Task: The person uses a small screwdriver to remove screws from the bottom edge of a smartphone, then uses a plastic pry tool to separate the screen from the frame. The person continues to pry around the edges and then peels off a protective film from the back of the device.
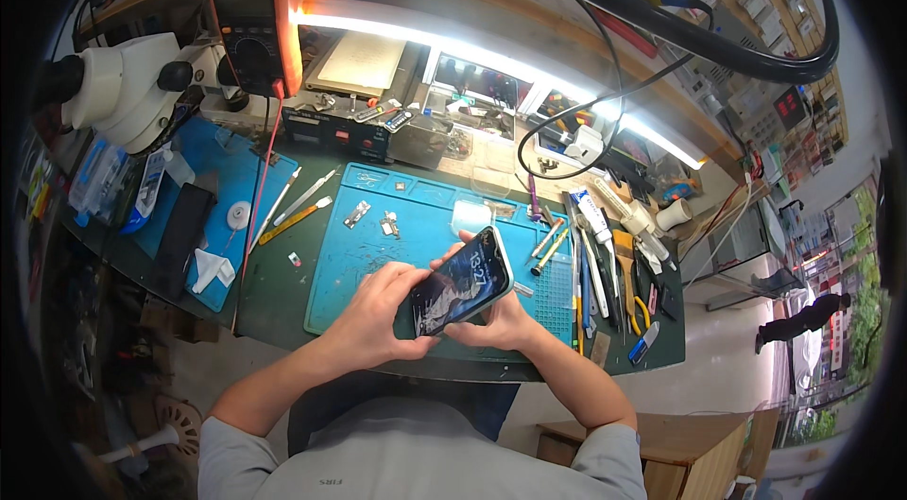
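Note:
Both hands hold a dark smartphone [461, 283] with its screen lit, tilted above the near edge of a blue work mat [378, 245]. My left hand [378, 311] grips the phone's lower left side, thumb lying on the screen. My right hand [505, 320] supports it from beneath on the right, fingers mostly hidden behind the phone. Small metal parts [357, 214] lie on the mat beyond the phone.
An orange multimeter [255, 23] hangs at the back left beside a white microscope [118, 84]. Tweezers, screwdrivers and pliers [595, 264] lie along the mat's right side. A second blue mat [222, 179] with a black phone [181, 237] sits left. Cables loop overhead.

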A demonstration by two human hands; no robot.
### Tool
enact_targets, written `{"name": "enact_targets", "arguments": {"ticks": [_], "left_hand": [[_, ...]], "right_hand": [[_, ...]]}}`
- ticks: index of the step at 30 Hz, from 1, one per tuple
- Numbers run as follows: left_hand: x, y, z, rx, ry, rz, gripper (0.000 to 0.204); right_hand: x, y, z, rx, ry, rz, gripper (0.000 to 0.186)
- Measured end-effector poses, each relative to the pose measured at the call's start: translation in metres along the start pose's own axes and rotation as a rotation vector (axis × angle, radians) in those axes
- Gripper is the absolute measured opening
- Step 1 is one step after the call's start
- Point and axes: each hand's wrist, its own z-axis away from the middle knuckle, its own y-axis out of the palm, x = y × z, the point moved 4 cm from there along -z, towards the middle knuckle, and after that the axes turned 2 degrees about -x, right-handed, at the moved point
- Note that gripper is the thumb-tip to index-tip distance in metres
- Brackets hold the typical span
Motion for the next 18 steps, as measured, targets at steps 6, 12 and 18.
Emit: {"name": "enact_targets", "arguments": {"ticks": [6, 12, 18], "left_hand": [[-0.004, 0.001, 0.002, -0.031, 0.027, -0.076, 0.080], [-0.002, 0.003, 0.003, -0.047, 0.040, -0.124, 0.081], [-0.003, 0.003, 0.008, -0.083, 0.004, -0.097, 0.091]], "right_hand": [[0.002, -0.001, 0.001, 0.045, 0.036, 0.065, 0.110], [0.002, 0.002, -0.004, 0.108, -0.059, 0.318, 0.114], [0.005, 0.009, -0.007, 0.018, 0.039, 0.148, 0.108]]}}
